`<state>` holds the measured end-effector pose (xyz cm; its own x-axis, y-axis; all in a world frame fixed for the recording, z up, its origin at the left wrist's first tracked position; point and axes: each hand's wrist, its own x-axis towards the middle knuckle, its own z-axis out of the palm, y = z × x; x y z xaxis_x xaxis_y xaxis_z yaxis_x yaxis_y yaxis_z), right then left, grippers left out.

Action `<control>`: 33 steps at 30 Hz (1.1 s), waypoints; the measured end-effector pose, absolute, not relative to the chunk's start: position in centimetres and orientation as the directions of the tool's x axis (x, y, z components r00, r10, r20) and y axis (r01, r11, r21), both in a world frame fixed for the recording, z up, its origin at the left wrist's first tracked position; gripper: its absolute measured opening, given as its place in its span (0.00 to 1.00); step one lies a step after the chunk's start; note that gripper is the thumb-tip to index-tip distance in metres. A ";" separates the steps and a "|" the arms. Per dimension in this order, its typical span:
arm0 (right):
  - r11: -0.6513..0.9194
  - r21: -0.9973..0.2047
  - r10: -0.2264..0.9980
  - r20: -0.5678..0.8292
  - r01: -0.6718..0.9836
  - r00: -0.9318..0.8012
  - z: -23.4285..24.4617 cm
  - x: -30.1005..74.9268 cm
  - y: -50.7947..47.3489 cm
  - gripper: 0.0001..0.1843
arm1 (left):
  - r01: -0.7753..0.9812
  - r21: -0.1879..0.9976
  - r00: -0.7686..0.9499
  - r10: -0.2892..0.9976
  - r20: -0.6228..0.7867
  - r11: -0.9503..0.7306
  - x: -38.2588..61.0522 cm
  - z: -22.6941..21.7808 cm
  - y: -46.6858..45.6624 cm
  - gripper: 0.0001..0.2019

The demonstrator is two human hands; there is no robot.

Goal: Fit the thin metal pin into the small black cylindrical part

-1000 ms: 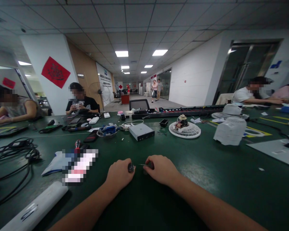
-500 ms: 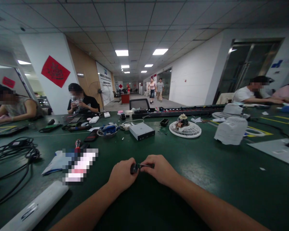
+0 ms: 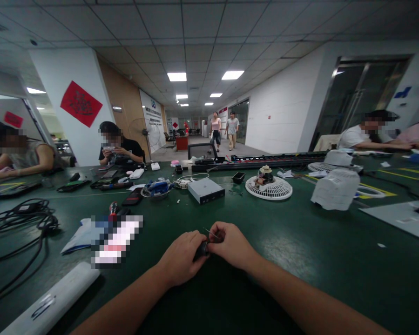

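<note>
Two bare hands work at the lower middle of the frame, over a green workbench (image 3: 300,274). The left hand (image 3: 181,257) and the right hand (image 3: 231,245) almost meet, their fingers curled and closed rather than spread. Between them, pinched from both sides, sits one small dark part (image 3: 201,250), largely hidden, with one thin metal shaft (image 3: 212,234) rising just beside the right hand's fingertips (image 3: 219,230). Farther up the bench lie one silver optical drive (image 3: 206,190) and one round white fan guard (image 3: 268,188). One black cable bundle (image 3: 17,223) lies at the left edge, and one white tube (image 3: 52,302) lies at lower left. One person in a black shirt (image 3: 120,151) sits at upper left, well apart.
</note>
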<state>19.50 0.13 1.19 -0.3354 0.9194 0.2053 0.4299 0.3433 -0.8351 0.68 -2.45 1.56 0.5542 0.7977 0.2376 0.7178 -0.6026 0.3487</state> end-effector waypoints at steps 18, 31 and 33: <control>0.656 -0.326 0.754 0.332 0.680 -0.567 3.1 20.8 0.0 0.13 | 0.793 0.482 0.267 0.923 0.276 -0.373 0.6 1.3 -1.6 0.10; 0.580 -0.258 0.809 0.294 0.772 -0.509 3.3 20.5 -0.7 0.13 | 0.808 0.417 0.325 0.905 0.273 -0.416 0.4 1.3 -1.6 0.11; 0.584 -0.279 0.809 0.278 0.762 -0.518 3.2 20.5 -0.6 0.12 | 0.820 0.392 0.334 0.905 0.264 -0.417 0.4 1.3 -1.6 0.11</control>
